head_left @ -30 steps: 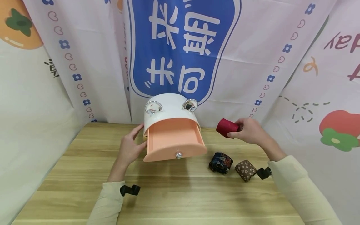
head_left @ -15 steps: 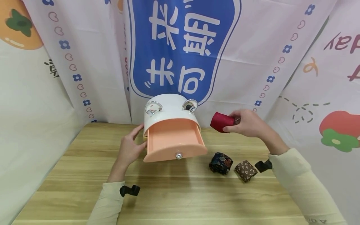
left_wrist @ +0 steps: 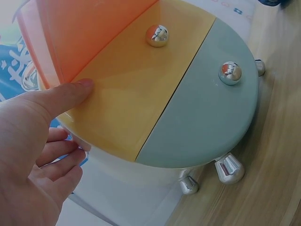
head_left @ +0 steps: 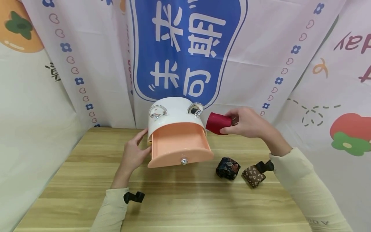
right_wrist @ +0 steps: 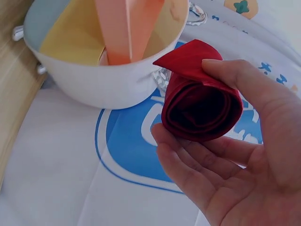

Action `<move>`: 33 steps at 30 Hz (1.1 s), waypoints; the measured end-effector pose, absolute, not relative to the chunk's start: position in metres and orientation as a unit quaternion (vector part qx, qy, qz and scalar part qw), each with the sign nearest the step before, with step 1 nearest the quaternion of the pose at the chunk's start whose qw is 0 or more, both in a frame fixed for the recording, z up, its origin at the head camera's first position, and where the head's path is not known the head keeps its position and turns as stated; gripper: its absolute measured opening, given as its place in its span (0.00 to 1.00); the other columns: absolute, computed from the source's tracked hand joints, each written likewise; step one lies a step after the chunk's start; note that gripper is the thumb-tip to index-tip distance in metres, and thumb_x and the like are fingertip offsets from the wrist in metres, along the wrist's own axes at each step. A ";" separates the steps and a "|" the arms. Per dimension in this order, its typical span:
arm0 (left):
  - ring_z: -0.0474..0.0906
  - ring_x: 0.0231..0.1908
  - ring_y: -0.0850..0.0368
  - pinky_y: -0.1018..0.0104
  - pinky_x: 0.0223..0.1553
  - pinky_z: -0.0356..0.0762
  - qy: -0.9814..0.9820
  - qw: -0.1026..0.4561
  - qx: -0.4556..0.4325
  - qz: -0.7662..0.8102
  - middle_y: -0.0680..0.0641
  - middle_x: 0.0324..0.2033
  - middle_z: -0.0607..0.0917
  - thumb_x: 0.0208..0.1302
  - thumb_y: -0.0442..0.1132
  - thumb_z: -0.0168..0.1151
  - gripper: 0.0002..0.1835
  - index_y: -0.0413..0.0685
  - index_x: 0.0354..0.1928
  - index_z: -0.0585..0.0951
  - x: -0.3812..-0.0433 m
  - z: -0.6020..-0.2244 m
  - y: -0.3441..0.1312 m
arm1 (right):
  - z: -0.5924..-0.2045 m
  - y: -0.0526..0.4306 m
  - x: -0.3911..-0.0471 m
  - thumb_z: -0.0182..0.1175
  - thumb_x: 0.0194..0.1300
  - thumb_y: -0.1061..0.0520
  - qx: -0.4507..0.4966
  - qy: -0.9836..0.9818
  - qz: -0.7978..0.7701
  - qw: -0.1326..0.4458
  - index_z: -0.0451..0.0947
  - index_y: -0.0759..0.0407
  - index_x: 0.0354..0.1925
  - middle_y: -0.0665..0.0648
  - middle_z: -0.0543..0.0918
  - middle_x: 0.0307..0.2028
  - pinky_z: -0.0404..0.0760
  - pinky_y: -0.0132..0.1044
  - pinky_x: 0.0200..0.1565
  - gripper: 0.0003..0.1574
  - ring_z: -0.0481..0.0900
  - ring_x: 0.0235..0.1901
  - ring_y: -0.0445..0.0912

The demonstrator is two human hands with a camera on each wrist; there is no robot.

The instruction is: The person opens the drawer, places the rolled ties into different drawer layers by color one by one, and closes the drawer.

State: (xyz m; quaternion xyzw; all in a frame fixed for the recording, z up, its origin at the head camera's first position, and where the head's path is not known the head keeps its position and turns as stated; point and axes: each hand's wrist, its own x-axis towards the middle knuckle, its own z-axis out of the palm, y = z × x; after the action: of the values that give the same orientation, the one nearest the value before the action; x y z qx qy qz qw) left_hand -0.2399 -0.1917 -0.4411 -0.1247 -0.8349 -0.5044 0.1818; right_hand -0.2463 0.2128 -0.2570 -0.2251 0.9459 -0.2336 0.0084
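Note:
A small white storage cabinet (head_left: 178,111) with round mirrored, chrome-rimmed ears stands at the back of the table, its peach drawer (head_left: 181,141) pulled out. My left hand (head_left: 134,154) holds the cabinet's left edge; in the left wrist view the thumb (left_wrist: 70,96) lies on the yellow drawer front (left_wrist: 136,89) with the fingers around the white side. Between thumb and fingers, my right hand (head_left: 246,122) grips a rolled red necktie (head_left: 218,123), raised just right of the cabinet. The spiral end of the necktie (right_wrist: 202,106) faces the right wrist camera.
A dark floral rolled necktie (head_left: 228,168) and a brown flowered rolled necktie (head_left: 253,176) lie on the wooden table (head_left: 174,203), right of the drawer. A printed cloth (head_left: 249,48) hangs close behind the cabinet. Below the yellow drawer is a green drawer front (left_wrist: 202,108).
My right hand has carried the red necktie leftward and slightly up, closer to the cabinet. The left hand, cabinet and drawer have stayed in place.

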 end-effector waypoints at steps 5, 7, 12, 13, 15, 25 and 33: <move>0.68 0.75 0.32 0.39 0.77 0.68 -0.836 0.173 -0.119 -0.507 0.34 0.73 0.74 0.63 0.31 0.75 0.39 0.39 0.75 0.72 -0.239 -0.440 -0.192 | -0.256 0.201 -0.249 0.78 0.60 0.48 -0.240 0.942 -0.235 0.015 0.87 0.59 0.52 0.56 0.90 0.41 0.86 0.37 0.40 0.26 0.85 0.37 0.47; 0.68 0.75 0.33 0.40 0.77 0.68 -0.835 0.173 -0.119 -0.508 0.34 0.73 0.75 0.63 0.31 0.75 0.39 0.39 0.75 0.72 -0.239 -0.440 -0.192 | -0.256 0.196 -0.250 0.78 0.59 0.48 -0.249 0.940 -0.234 0.017 0.87 0.59 0.53 0.56 0.90 0.41 0.86 0.37 0.41 0.27 0.86 0.37 0.47; 0.68 0.75 0.33 0.40 0.77 0.68 -0.836 0.176 -0.118 -0.507 0.34 0.73 0.75 0.62 0.31 0.75 0.39 0.39 0.75 0.72 -0.239 -0.440 -0.191 | -0.255 0.183 -0.252 0.79 0.57 0.49 -0.276 0.930 -0.240 0.029 0.87 0.59 0.53 0.55 0.90 0.41 0.88 0.38 0.42 0.27 0.88 0.38 0.46; 0.68 0.75 0.33 0.40 0.77 0.68 -0.836 0.176 -0.117 -0.506 0.34 0.73 0.75 0.62 0.31 0.75 0.39 0.39 0.75 0.72 -0.239 -0.440 -0.191 | -0.255 0.181 -0.252 0.79 0.57 0.50 -0.282 0.928 -0.242 0.032 0.87 0.59 0.53 0.54 0.90 0.41 0.89 0.38 0.43 0.27 0.88 0.38 0.45; 0.68 0.75 0.32 0.39 0.77 0.68 -0.836 0.176 -0.117 -0.507 0.34 0.73 0.75 0.62 0.30 0.75 0.38 0.38 0.75 0.72 -0.239 -0.440 -0.191 | -0.257 0.176 -0.253 0.79 0.57 0.50 -0.291 0.924 -0.246 0.041 0.87 0.58 0.53 0.53 0.91 0.41 0.89 0.38 0.43 0.27 0.89 0.38 0.45; 0.69 0.74 0.32 0.40 0.77 0.68 -0.830 0.181 -0.122 -0.513 0.33 0.72 0.76 0.62 0.30 0.75 0.37 0.37 0.74 0.74 -0.239 -0.440 -0.191 | -0.267 0.155 -0.257 0.78 0.58 0.51 -0.322 0.908 -0.258 0.077 0.86 0.58 0.54 0.53 0.91 0.41 0.91 0.37 0.44 0.27 0.89 0.39 0.45; 0.69 0.74 0.31 0.39 0.77 0.68 -0.826 0.187 -0.127 -0.516 0.33 0.71 0.77 0.61 0.29 0.75 0.37 0.37 0.73 0.74 -0.239 -0.441 -0.192 | -0.277 0.140 -0.259 0.78 0.60 0.48 -0.333 0.907 -0.245 0.086 0.85 0.60 0.56 0.54 0.91 0.43 0.92 0.37 0.46 0.30 0.89 0.41 0.45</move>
State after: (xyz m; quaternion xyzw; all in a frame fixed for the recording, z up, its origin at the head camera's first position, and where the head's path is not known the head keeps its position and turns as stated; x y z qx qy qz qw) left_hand -0.2392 -0.1917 -0.4406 -0.1269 -0.8261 -0.5163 0.1866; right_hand -0.2590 0.1401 -0.2770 -0.3325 0.9068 -0.2448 0.0856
